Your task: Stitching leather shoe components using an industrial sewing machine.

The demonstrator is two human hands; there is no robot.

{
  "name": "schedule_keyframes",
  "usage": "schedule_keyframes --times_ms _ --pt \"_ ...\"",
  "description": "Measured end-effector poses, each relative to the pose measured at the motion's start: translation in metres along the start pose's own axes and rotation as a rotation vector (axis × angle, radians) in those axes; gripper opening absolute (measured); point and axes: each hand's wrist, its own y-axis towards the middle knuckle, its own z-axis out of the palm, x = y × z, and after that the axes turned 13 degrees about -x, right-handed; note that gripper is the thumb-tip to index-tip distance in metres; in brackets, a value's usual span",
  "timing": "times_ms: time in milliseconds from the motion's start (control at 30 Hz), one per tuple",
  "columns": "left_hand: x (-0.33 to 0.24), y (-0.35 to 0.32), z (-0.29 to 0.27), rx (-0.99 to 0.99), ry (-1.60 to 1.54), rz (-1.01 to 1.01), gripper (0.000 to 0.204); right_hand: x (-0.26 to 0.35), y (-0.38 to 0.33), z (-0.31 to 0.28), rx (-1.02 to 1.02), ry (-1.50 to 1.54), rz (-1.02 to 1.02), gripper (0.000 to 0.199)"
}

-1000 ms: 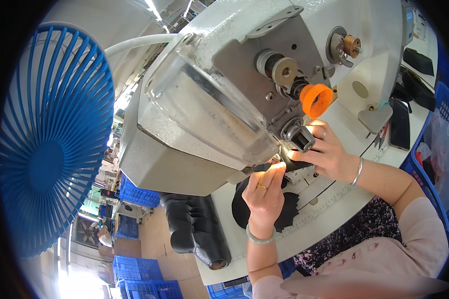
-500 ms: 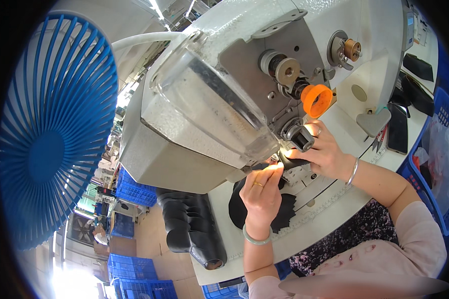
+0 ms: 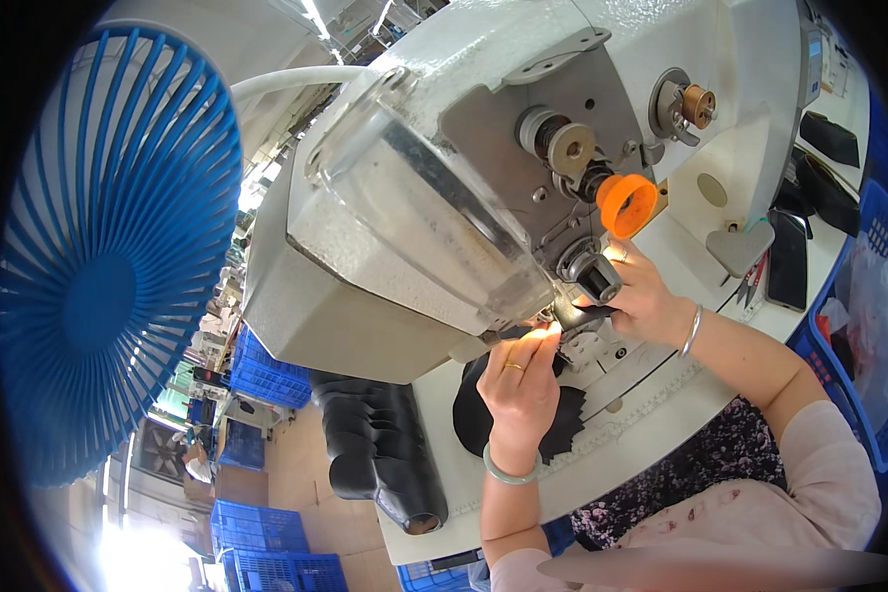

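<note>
A pale sewing machine [image 3: 365,296] with a lit needle area fills the middle of the view. My left hand [image 3: 521,390] is closed in a pinch at the edge of a black leather-like piece [image 3: 472,412], just left of the needle area. That piece spreads under and around my left wrist, its right edge jagged. On the other side, my right hand [image 3: 643,301] is closed with its fingers on a black part [image 3: 592,322] of the work beside the needle. The machine head hides the needle tip and some fingertips.
A blue fan [image 3: 109,276] stands at the left. Stacked black shaped pieces [image 3: 370,444] lie on the table's left end. Red-handled scissors [image 3: 751,280], a phone [image 3: 787,261] and a blue basket [image 3: 863,395] are to the right.
My right hand has shifted very slightly, and its fingers curl a little more at the black work. My left hand keeps its pinch. The whole view has tilted slightly.
</note>
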Motion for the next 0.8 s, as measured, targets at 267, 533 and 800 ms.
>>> schedule_keyframes --times_ms 267,533,800 --pt "-0.002 -0.001 0.006 -0.018 0.118 0.031 0.029 -0.009 -0.003 0.005 -0.015 0.060 0.042 0.033" --pt "0.013 -0.009 0.015 -0.142 0.033 0.008 0.023 -0.020 -0.006 0.008 0.013 0.112 0.099 0.032" --pt "0.016 -0.008 0.015 -0.115 0.027 -0.019 0.018 -0.022 -0.003 0.005 0.116 0.105 0.138 0.029"
